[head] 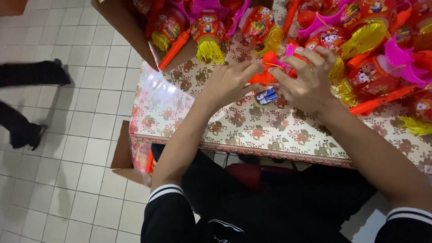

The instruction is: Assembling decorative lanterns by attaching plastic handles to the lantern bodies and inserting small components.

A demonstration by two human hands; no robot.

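Both my hands meet over the table and grip one orange plastic toy handle. My left hand pinches its left end. My right hand curls over its right end, with a ring on one finger. The handle's far side is hidden by my fingers. Just below my hands, small batteries in blue and white lie on the floral tablecloth.
Several red, yellow and pink toy lanterns with tassels and orange sticks crowd the far and right side of the table. A cardboard box stands at the far left, another sits beside my knee. A person's dark legs cross the tiled floor at left.
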